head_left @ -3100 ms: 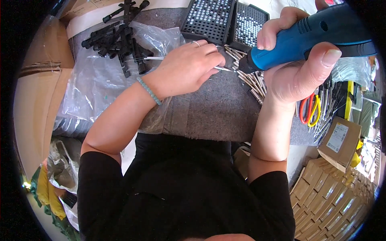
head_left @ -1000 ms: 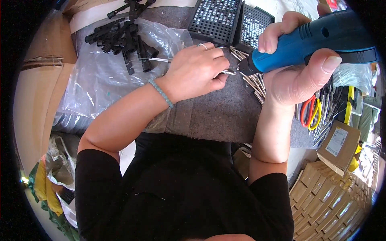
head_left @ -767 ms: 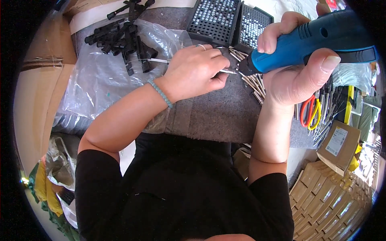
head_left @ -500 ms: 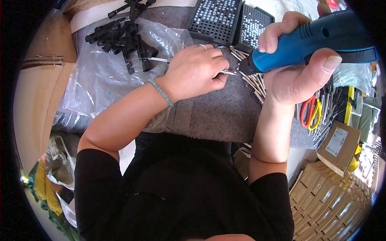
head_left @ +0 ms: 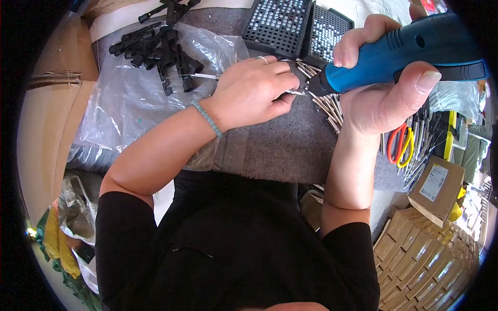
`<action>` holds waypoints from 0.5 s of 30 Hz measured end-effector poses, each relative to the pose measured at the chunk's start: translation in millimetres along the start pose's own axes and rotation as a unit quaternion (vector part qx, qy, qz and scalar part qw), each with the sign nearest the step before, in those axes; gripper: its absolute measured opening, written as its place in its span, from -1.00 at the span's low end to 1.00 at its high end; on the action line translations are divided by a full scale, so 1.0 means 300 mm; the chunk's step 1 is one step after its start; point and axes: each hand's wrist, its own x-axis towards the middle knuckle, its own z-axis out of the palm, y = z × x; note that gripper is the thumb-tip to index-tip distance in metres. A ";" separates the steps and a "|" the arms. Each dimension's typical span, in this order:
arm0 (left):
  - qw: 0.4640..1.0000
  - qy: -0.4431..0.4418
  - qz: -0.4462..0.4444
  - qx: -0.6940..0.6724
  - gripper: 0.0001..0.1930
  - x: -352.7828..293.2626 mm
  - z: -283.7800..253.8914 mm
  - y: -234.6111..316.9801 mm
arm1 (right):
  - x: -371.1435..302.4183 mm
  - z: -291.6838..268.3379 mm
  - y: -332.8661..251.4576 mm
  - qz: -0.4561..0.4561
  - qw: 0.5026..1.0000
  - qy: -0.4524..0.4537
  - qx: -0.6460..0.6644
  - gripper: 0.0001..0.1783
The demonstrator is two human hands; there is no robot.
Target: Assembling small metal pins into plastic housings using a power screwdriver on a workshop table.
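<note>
My left hand [head_left: 257,88], with a ring and a pale green bead bracelet, is closed around a slim metal rod [head_left: 206,76]. One end of the rod sticks out on the left; a small silver tip [head_left: 296,93] shows past the thumb on the right. In my right hand [head_left: 381,98] lies a blue handheld power driver [head_left: 386,54], its dark nose [head_left: 319,84] pointing left, just beside that tip. Whether the two touch, I cannot tell. Beneath the driver's nose several thin metal rods [head_left: 328,108] are spread on the grey mat [head_left: 280,150].
Two black perforated trays [head_left: 275,26] with small silver parts stand at the back. Black tubular parts [head_left: 163,52] are heaped on clear plastic [head_left: 119,103] at the left. Red-and-yellow-handled scissors [head_left: 398,145] and a cardboard box [head_left: 437,184] are at the right.
The fingers of my left hand have shifted slightly to the right around the metal rod. My right hand and the driver stay in almost the same place.
</note>
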 end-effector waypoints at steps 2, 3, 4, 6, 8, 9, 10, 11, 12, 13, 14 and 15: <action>1.000 -0.009 -0.006 -0.005 -0.85 0.000 -0.001 -0.001 | 0.001 0.000 0.002 -0.001 1.000 -0.002 -0.003 -0.21; 1.000 -0.018 -0.012 -0.011 -0.85 0.000 -0.002 -0.001 | 0.001 0.002 0.001 0.002 1.000 0.002 -0.006 -0.20; 1.000 -0.017 -0.012 -0.011 -0.85 0.000 -0.002 -0.001 | 0.001 0.004 -0.002 0.006 1.000 0.006 -0.010 -0.19; 1.000 -0.020 -0.016 -0.012 -0.86 0.001 -0.001 -0.001 | 0.000 0.009 -0.005 0.008 1.000 0.010 -0.015 -0.19; 1.000 -0.016 -0.014 -0.010 -0.86 -0.001 0.000 -0.003 | 0.000 0.011 -0.003 0.009 1.000 0.015 -0.020 -0.18; 1.000 -0.012 -0.012 -0.007 -0.86 -0.002 0.001 -0.005 | 0.001 0.009 0.000 0.008 1.000 0.011 -0.011 -0.18; 1.000 -0.012 -0.012 -0.008 -0.86 -0.002 0.002 -0.006 | 0.001 0.008 0.000 0.006 1.000 0.007 -0.002 -0.18; 1.000 -0.010 -0.011 -0.010 -0.86 -0.001 0.004 -0.007 | 0.001 0.008 -0.001 0.006 1.000 0.007 -0.002 -0.18; 1.000 -0.009 -0.010 -0.012 -0.85 -0.001 0.005 -0.008 | 0.000 0.008 -0.003 0.007 1.000 0.010 -0.006 -0.18; 1.000 -0.009 -0.010 -0.012 -0.85 -0.003 0.006 -0.008 | -0.001 0.008 -0.003 0.009 1.000 0.012 -0.009 -0.18; 1.000 -0.009 -0.014 -0.012 -0.85 -0.005 0.007 -0.008 | 0.000 0.009 -0.003 0.009 1.000 0.012 -0.009 -0.18; 1.000 -0.009 -0.018 -0.011 -0.85 -0.007 0.007 -0.009 | 0.001 0.010 -0.002 0.007 1.000 0.010 -0.015 -0.19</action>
